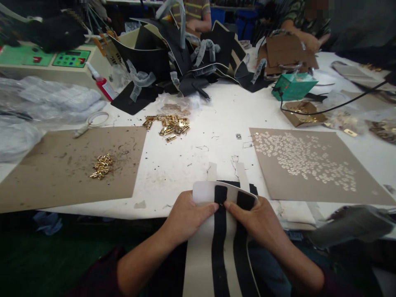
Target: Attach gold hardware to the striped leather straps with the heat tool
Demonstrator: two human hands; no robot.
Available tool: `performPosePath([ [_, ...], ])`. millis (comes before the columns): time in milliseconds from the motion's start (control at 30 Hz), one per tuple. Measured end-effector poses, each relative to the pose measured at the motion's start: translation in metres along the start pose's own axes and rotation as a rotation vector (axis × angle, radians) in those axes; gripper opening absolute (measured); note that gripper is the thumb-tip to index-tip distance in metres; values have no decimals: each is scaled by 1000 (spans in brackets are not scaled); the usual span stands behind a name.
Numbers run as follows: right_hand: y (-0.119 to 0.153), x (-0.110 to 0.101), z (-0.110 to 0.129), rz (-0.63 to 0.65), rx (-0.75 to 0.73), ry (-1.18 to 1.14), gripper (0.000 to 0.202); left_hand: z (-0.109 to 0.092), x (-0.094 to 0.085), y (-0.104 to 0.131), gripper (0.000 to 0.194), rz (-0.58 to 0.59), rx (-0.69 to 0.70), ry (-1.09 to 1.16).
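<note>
A cream panel with black stripes (pixel 202 255) hangs from the table's front edge toward my lap, its upper end raised between my hands. My left hand (pixel 190 216) grips its left side, thumb pressed on the left black stripe. From the right, my right hand (pixel 258 218) holds the other side, its thumb tip near the same stripe. Between the two thumb tips sits a tiny metal piece (pixel 220 204), too small to name. The fingers of both hands are hidden behind the panel. Pale strips (pixel 243 175) stick out beyond its top edge.
Gold fittings (pixel 102 166) lie on the left brown board (pixel 62 181); small rings (pixel 297 156) cover the right board (pixel 278 189). Gold buckle-like plates (pixel 173 123), black bag pieces (pixel 148 62), a red bottle (pixel 105 87) and a green box (pixel 293 86) stand farther back. Two people work opposite.
</note>
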State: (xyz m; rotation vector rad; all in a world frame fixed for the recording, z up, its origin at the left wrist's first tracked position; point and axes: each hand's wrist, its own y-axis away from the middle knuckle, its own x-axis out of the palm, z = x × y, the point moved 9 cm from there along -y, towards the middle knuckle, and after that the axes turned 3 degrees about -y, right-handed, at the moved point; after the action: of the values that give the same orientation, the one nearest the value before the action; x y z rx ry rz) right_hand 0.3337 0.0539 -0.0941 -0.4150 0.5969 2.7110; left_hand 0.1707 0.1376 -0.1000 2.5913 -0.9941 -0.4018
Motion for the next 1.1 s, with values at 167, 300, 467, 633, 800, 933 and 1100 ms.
performPosePath([
  [167, -4, 0, -5, -7, 17, 40, 27, 14, 0, -6, 27, -9, -64, 80],
  [300, -6, -1, 0, -8, 4, 49, 24, 15, 3, -9, 30, 20, -72, 157],
  [467, -7, -3, 6, -18, -21, 52, 26, 19, 4, -11, 36, 22, -107, 186],
  [633, 3, 0, 6, -38, -78, 59, 25, 20, 3, -5, 37, 28, -87, 107],
  [800, 16, 7, 0, -35, -118, -2, 31, 22, 4, 5, 31, 33, -80, 51],
  [933, 14, 6, -3, -25, -82, -22, 30, 22, 5, 4, 35, 21, -122, 118],
  [1100, 9, 3, -1, -29, -85, -27, 27, 18, 6, 3, 42, 17, -148, 187],
])
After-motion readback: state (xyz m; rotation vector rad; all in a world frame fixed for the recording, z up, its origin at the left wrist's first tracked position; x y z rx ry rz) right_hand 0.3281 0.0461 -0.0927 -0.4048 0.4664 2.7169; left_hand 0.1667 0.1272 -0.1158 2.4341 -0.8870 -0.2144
